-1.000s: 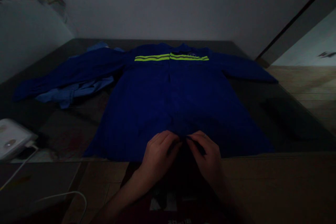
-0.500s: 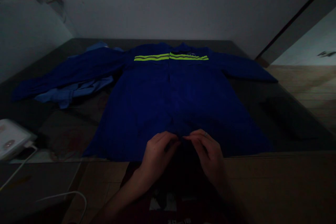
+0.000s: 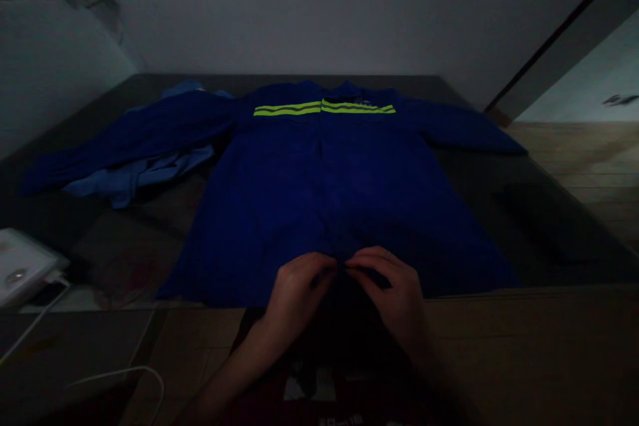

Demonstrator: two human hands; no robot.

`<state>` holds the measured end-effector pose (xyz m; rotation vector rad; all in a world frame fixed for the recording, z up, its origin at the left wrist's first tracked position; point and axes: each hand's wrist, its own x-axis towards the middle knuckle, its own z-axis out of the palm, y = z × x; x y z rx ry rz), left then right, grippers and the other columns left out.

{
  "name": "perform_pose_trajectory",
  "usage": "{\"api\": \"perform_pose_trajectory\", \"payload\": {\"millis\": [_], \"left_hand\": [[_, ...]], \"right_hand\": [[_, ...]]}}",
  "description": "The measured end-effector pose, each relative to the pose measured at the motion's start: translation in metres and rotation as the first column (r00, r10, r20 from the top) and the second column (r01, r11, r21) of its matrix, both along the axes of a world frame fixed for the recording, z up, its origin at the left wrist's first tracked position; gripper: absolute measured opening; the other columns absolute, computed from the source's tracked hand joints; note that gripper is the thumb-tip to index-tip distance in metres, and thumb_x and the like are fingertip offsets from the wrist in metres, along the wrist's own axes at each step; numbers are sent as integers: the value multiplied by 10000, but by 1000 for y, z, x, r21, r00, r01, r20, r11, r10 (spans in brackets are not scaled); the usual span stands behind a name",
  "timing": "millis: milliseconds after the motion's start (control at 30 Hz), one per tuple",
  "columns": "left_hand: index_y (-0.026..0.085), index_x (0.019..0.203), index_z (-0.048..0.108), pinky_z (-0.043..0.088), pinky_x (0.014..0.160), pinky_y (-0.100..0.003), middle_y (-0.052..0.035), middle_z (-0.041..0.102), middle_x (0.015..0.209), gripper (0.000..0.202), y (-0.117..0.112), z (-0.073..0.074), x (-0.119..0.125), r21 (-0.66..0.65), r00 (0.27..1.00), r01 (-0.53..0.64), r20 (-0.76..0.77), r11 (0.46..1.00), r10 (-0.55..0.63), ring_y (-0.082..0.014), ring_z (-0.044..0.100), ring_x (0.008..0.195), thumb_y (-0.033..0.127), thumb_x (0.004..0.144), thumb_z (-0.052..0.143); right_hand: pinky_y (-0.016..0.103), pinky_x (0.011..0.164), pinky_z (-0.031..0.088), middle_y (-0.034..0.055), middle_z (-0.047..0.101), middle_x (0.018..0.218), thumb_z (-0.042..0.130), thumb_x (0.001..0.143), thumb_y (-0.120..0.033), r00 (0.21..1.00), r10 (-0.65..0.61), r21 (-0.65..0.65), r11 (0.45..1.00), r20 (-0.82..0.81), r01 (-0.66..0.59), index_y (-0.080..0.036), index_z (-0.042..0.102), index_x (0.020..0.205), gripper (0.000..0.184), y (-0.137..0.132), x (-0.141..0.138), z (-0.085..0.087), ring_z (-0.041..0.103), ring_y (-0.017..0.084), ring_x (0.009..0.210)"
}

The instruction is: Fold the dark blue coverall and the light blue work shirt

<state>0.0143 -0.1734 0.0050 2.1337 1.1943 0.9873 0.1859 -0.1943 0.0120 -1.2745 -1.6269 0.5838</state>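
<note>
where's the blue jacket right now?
Head view, centre: the blue jacket lies spread on the dark table, left hand and right hand at its near edge, one sleeve over light-blue cloth at image left.

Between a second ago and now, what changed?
The fingertips of the left hand and right hand have shifted slightly left near the bottom of the work jacket; it is too dark to tell whether their hold changed. The work jacket and the light-blue garment partly beneath it stayed put.

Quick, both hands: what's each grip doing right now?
Left hand: closed, pinching the blue jacket at its lower front.
Right hand: closed, pinching the jacket just beside it; exact fingertip contact is too dark to tell.
</note>
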Motion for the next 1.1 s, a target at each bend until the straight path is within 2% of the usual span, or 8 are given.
{"api": "perform_pose_trajectory", "payload": {"millis": [167,333,467,600,767,867,1000,1100], "left_hand": [[170,827,680,521,671,-189,-2,725,785,185,2,-1,-3,-83,999,13,49,996,-9,-120,673,690,22,777,580],[180,816,711,529,716,-205,1,739,813,204,2,1,-4,-202,995,-22,91,979,42,-124,677,699,27,756,591],[198,806,736,536,722,-231,-1,748,806,164,2,6,-2,-312,987,-44,133,949,90,-148,688,718,103,771,607],[205,874,740,523,614,-222,-4,746,787,162,0,14,-3,-408,982,-33,158,912,106,-148,676,669,241,837,586],[191,845,710,503,614,-212,-2,729,777,130,0,16,0,-388,980,-61,151,920,129,-141,658,678,289,810,633],[183,803,688,460,544,-196,14,693,689,122,1,15,1,-419,980,-63,144,906,135,-119,617,594,275,825,611],[180,790,664,426,512,-190,30,659,635,115,2,11,0,-442,982,-32,154,896,111,-105,585,549,257,837,593],[181,791,659,426,534,-191,29,664,655,84,1,8,1,-360,989,-53,107,932,98,-106,598,576,217,829,593]], "right_hand": [[265,707,530,12,678,810,661,801,-144,1000,23,-3,1000,8,-23,-228,705,822,97,1,-1,0,652,158,763],[256,696,517,6,657,793,669,789,-118,1000,7,31,999,-11,-7,-216,683,788,100,1,-5,0,639,148,751],[253,676,514,3,644,782,662,794,-124,1000,-10,52,999,-20,11,-213,666,756,97,0,-6,1,634,143,731],[262,672,512,14,640,775,638,813,-131,999,-37,76,996,9,37,-209,653,737,110,-1,-6,-1,629,147,726],[272,656,514,23,651,761,589,844,-130,999,-30,131,991,31,25,-211,658,730,156,-2,-10,-5,629,152,714],[273,651,515,26,660,760,579,849,-126,1000,-10,140,990,27,6,-215,668,740,166,-3,-11,-6,631,152,711],[264,645,512,17,653,746,612,829,-133,999,-25,104,994,-33,28,-211,659,719,143,-3,-11,-4,628,145,691],[267,658,512,13,655,758,642,809,-161,994,-66,28,997,-91,69,-210,661,716,106,-2,-11,-5,633,150,705]]}}
